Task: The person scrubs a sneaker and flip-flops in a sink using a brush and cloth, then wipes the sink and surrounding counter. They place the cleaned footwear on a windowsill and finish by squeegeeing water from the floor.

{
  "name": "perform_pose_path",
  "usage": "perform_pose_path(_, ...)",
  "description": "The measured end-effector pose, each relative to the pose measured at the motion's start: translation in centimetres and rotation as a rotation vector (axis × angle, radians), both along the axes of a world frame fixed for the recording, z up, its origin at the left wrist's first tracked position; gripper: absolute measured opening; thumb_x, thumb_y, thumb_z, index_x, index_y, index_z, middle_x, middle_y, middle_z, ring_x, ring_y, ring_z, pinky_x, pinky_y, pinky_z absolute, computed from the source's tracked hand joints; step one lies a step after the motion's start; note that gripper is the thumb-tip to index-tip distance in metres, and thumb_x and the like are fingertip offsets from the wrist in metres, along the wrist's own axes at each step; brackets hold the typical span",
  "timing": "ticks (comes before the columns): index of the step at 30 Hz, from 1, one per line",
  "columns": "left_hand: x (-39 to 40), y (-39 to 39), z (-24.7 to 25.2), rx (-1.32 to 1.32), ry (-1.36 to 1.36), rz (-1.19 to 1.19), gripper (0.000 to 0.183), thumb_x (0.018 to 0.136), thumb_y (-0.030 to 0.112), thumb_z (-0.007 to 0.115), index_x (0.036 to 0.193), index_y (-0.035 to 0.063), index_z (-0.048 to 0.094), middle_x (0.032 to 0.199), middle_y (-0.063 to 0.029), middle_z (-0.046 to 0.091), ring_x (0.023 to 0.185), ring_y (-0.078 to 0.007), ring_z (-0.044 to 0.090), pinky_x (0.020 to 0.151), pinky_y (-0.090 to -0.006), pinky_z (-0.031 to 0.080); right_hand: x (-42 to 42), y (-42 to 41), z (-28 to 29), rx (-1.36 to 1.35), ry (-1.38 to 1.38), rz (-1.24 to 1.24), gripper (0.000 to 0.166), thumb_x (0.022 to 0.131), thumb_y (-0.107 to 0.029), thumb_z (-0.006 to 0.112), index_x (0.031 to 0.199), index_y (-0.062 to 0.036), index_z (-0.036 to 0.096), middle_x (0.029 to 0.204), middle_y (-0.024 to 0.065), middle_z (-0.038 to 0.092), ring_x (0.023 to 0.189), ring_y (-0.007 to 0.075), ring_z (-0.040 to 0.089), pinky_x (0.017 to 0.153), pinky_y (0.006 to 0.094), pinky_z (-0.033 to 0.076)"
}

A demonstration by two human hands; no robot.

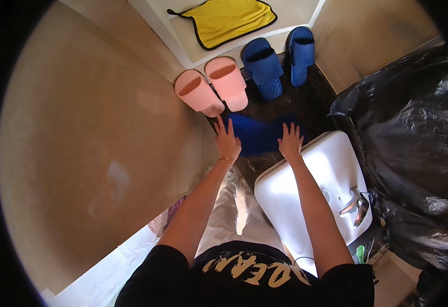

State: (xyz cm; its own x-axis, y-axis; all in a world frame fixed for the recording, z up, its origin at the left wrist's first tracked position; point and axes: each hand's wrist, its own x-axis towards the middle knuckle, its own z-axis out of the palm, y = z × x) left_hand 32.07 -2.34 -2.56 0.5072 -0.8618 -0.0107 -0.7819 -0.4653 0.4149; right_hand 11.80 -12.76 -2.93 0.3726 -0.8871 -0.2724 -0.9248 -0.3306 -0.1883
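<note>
A blue cloth (255, 134) lies spread on a dark, marble-patterned counter (262, 163). My left hand (228, 141) is at the cloth's left edge, fingers apart, its fingertips close to the toe of a pink slipper (201, 96). At the cloth's right end, my right hand (292, 141) rests with fingers spread, beside the rim of a white washbasin (281, 192). Neither hand appears to grip the cloth. A second pink slipper (229, 86) stands beside the first, behind the cloth. To their right are two blue slippers (268, 73) (302, 55).
A yellow cloth (231, 21) with black edging lies on a white ledge behind the slippers. The basin has a chrome faucet (356, 207). Black plastic sheeting (412, 130) hangs at right. A beige wall panel (101, 146) rises close on the left.
</note>
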Motion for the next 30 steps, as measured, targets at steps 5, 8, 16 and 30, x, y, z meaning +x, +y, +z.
perform_pose_path(5, -2.1, 2.9, -2.2, -0.095, 0.087, -0.246, 0.069, 0.074, 0.01, 0.062, 0.138, 0.004, 0.036, 0.146, -0.0267, 0.022, 0.136, -0.0458, 0.016, 0.107, -0.0599, 0.022, 1.3, 1.0, 0.0, -0.005, -0.055, 0.104, 0.064, 0.084, -0.024, 0.065, 0.14, -0.0177, 0.034, 0.147, 0.0242, 0.02, 0.132, 0.0431, 0.028, 0.103, 0.0551, 0.031)
perform_pose_path(8, -5.7, 6.9, -3.2, 0.103, 0.019, -0.405, 0.069, 0.076, 0.018, 0.063, 0.139, 0.005, 0.037, 0.145, -0.029, 0.021, 0.136, -0.0494, 0.013, 0.109, -0.0603, 0.016, 1.0, 1.3, -0.1, 0.139, 0.062, 0.085, 0.067, 0.083, -0.029, 0.065, 0.141, -0.0212, 0.032, 0.148, 0.0247, 0.016, 0.131, 0.0493, 0.026, 0.097, 0.0539, 0.039)
perform_pose_path(16, -8.7, 12.3, 0.5, 0.323, -0.211, -0.33, 0.066, 0.08, 0.023, 0.06, 0.141, 0.0127, 0.037, 0.151, -0.0211, 0.015, 0.136, -0.0486, 0.014, 0.107, -0.053, 0.028, 1.4, 1.7, 0.8, 0.153, 0.19, 0.122, 0.062, 0.083, -0.032, 0.065, 0.136, -0.0155, 0.036, 0.144, 0.0255, 0.027, 0.124, 0.0496, 0.037, 0.093, 0.0537, 0.042)
perform_pose_path(30, -18.3, 52.6, -0.5, 0.462, 0.559, 0.504, 0.034, 0.084, 0.02, 0.052, 0.115, 0.0112, 0.062, 0.107, -0.0166, 0.064, 0.102, -0.0338, 0.059, 0.091, -0.0427, 0.046, 3.6, 25.8, 3.5, 0.314, -0.313, 0.834, 0.027, 0.08, -0.033, 0.064, 0.079, -0.006, 0.065, 0.074, 0.0122, 0.065, 0.072, 0.0325, 0.063, 0.063, 0.0429, 0.049)
